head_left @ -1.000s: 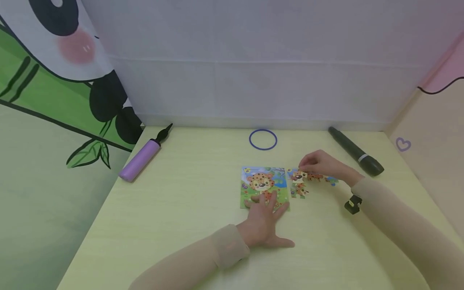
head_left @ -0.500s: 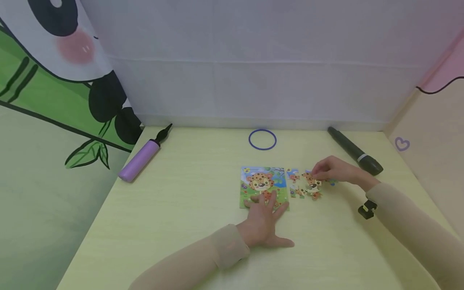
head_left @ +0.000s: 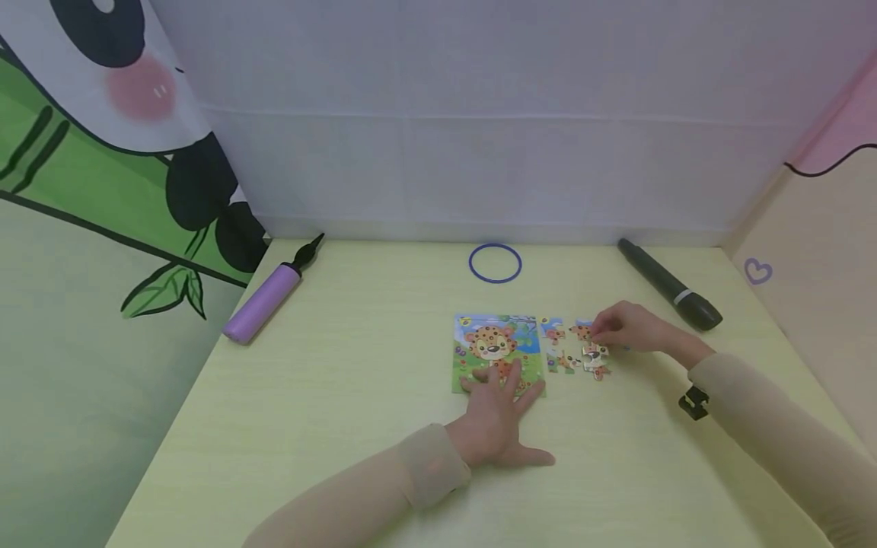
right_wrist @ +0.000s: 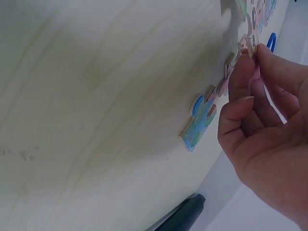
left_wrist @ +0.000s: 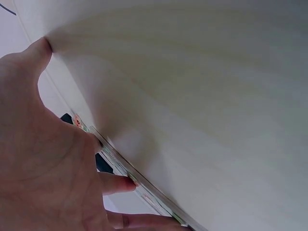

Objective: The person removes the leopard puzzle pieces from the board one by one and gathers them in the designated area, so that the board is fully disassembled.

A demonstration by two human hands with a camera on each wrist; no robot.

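Observation:
A square leopard picture puzzle (head_left: pixel 493 344) lies flat on the table. My left hand (head_left: pixel 496 422) rests on its lower part with fingers spread and the thumb out to the side on the table; in the left wrist view the fingertips press along the thin edge of the board (left_wrist: pixel 144 185). To the right of it, my right hand (head_left: pixel 637 327) pinches a puzzle piece (head_left: pixel 594 353) with part of the leopard's face, between thumb and forefinger. The held piece overlaps other orange pieces in the head view. In the right wrist view a blue-green puzzle piece (right_wrist: pixel 198 122) lies under the hand.
Loose pieces (head_left: pixel 552 330) lie just right of the board. Farther back is a blue ring (head_left: pixel 495 263). A purple hand pump (head_left: pixel 263 303) lies at the left edge, and a dark cylinder with a light band (head_left: pixel 668 283) lies behind my right hand. A white wall closes off the back.
My right hand has moved right and slightly down with the face piece, from above the left loose pieces to the right ones. My left hand has stayed in place on the board.

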